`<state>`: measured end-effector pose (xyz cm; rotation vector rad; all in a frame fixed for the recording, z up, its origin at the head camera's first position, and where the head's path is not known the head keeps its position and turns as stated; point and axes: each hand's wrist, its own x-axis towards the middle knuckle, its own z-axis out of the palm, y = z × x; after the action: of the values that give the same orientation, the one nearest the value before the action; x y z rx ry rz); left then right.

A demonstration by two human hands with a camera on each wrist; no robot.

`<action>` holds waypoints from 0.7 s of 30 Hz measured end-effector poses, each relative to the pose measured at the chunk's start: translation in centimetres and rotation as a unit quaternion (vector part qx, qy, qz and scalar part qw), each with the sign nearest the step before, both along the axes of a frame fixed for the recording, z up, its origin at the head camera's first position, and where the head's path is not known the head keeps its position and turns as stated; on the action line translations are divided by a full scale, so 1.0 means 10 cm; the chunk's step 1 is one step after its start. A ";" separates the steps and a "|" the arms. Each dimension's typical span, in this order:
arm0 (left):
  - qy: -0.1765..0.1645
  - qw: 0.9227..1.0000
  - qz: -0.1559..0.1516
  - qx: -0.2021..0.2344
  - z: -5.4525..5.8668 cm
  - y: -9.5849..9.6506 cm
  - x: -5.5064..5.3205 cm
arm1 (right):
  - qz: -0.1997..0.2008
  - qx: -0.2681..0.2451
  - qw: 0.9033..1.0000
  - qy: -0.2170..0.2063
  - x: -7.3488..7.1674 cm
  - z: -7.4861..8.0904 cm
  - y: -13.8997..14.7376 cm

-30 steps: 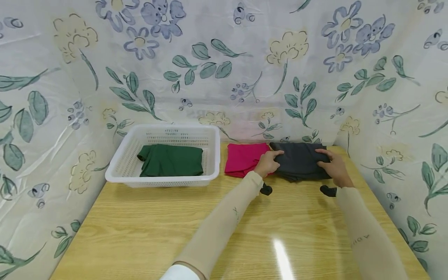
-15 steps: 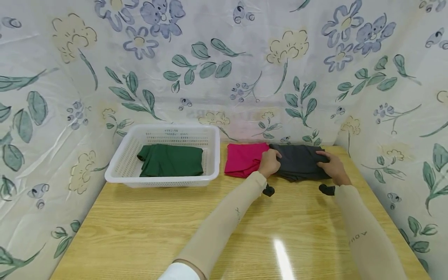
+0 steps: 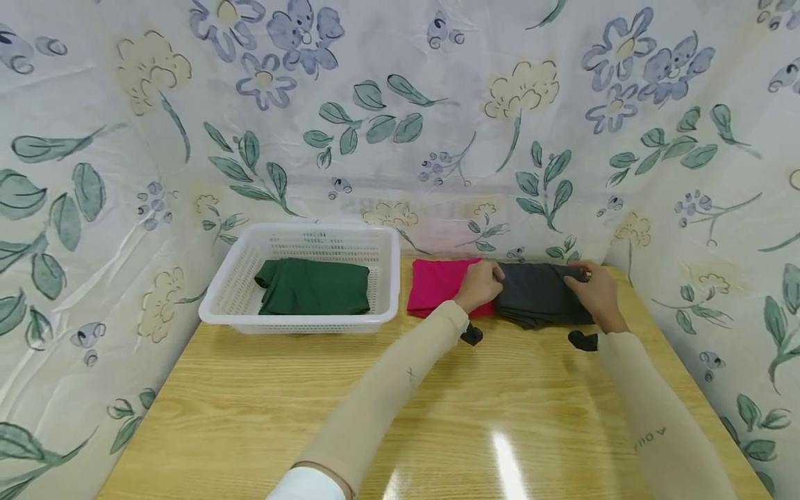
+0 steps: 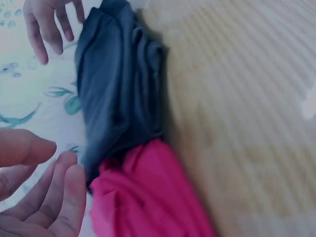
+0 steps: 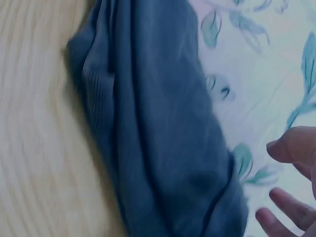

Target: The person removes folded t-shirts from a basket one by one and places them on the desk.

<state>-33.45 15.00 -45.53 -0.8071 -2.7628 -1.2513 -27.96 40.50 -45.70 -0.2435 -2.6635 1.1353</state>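
A dark grey folded garment (image 3: pixel 542 295) lies on the table at the back right, its layered edges facing the front. Against its left side is a pink folded garment (image 3: pixel 431 285). My left hand (image 3: pixel 480 283) hovers over where the two meet; in the left wrist view its thumb and fingers are apart, with no cloth between them. My right hand (image 3: pixel 595 295) is at the dark garment's right end. Seen from the right wrist, its fingers (image 5: pixel 291 207) are spread beside the cloth and hold nothing. A dark green folded garment (image 3: pixel 315 286) lies in the white basket (image 3: pixel 300 321).
The perforated white basket stands at the back left of the wooden table (image 3: pixel 350 389). A floral-print sheet (image 3: pixel 387 160) hangs behind and along both sides. Black straps or mounts show below both wrists.
My left hand has drawn back from the dark garment's top towards the pink one and come off the cloth. My right hand has come away from the dark garment. The head view has shifted slightly.
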 end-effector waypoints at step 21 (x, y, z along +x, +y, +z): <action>-0.045 0.996 -0.066 0.030 0.71 -1.11 0.03 | 0.183 -0.129 0.975 -0.007 -0.22 0.41 -1.13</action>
<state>-33.14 3.90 -38.41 -0.9650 -2.7645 -1.4195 -30.11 29.19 -41.65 0.2088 -2.6367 1.5948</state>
